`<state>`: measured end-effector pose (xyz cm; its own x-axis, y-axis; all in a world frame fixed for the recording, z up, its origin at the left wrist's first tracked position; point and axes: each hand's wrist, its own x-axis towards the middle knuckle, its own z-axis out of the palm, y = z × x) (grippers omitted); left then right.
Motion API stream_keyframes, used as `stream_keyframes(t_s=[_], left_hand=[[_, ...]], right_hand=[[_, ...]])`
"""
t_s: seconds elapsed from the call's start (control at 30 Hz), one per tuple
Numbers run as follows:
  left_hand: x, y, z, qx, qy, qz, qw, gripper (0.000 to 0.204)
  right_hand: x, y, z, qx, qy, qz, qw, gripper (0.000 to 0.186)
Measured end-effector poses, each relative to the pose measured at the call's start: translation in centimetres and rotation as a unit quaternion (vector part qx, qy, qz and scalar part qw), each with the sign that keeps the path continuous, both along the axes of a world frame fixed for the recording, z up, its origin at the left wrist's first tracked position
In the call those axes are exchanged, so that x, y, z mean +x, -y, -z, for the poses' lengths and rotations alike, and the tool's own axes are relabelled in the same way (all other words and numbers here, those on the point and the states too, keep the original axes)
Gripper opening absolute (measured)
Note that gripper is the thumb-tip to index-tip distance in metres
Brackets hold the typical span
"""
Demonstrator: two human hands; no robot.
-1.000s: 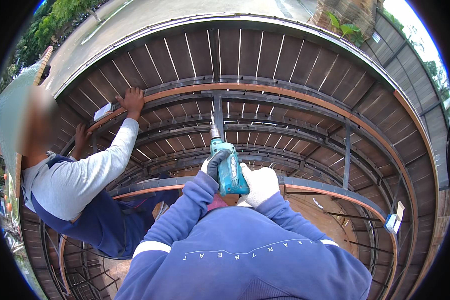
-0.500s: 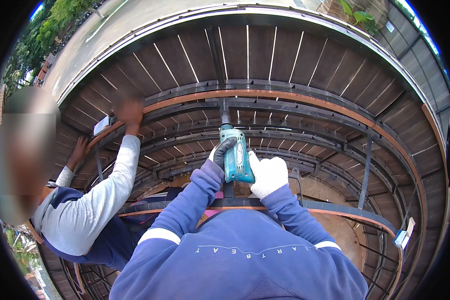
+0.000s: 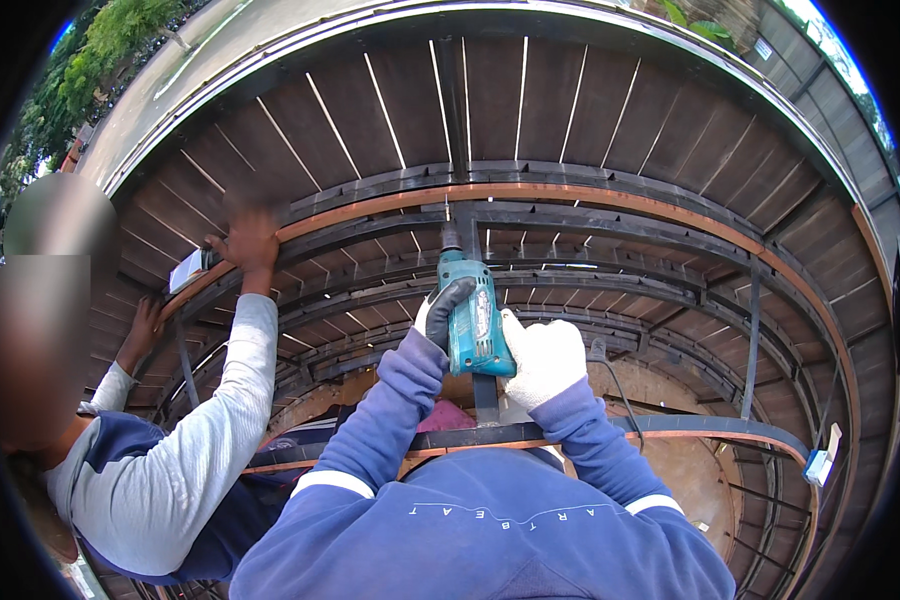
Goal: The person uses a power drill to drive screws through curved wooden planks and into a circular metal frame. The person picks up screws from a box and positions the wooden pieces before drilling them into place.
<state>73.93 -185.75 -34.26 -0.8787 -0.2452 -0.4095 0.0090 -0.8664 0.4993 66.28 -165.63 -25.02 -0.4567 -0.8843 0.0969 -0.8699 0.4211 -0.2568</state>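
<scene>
A teal power drill (image 3: 476,322) is held between both my hands, its chuck pointing away from me. My left hand (image 3: 443,310), in a white glove with a dark palm, wraps around the left side of the drill body. My right hand (image 3: 548,356), in a white glove, grips the drill's rear end at its right side. The thin bit (image 3: 448,210) reaches up to the curved brown strip (image 3: 530,190); whether it touches cannot be made out. Just right of the chuck runs a dark metal bar (image 3: 472,232).
At the left a co-worker's hand (image 3: 253,245) rests on the same strip, near a small white box (image 3: 184,272). A blue-and-white box (image 3: 820,466) sits on the nearer curved rail (image 3: 705,427) at right. A dark cable (image 3: 622,392) hangs beside my right forearm. Curved slatted tiers surround me.
The drill has shifted left relative to the dark metal bar, so its chuck no longer lines up with it. Both my hands keep their hold. The co-worker's hand has moved a little along the strip.
</scene>
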Motion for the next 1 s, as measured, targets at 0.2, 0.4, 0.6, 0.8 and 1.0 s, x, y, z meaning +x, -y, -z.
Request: stream_keyframes(t_s=[0.2, 0.4, 0.6, 0.8, 1.0], left_hand=[[1.2, 1.0, 0.0, 0.036, -0.023, 0.024, 0.999, 0.054], [1.4, 1.6, 0.7, 0.017, -0.036, 0.006, 0.999, 0.056], [1.2, 1.8, 0.1, 0.032, -0.033, 0.005, 0.999, 0.058], [1.1, 2.3, 0.6, 0.060, -0.038, 0.011, 0.997, 0.055], [1.4, 2.8, 0.4, 0.089, -0.024, 0.030, 0.995, 0.054]], right_hand=[[1.0, 1.1, -0.8, 0.010, 0.011, -0.007, 1.000, 0.078], [1.2, 2.2, -1.2, 0.025, 0.004, -0.013, 1.000, 0.077], [1.2, 2.7, -1.1, 0.018, 0.006, -0.009, 1.000, 0.077], [1.4, 2.9, -0.6, 0.018, -0.011, -0.002, 1.000, 0.076], [3.3, 3.5, 0.4, -0.038, -0.013, 0.041, 0.998, 0.078]])
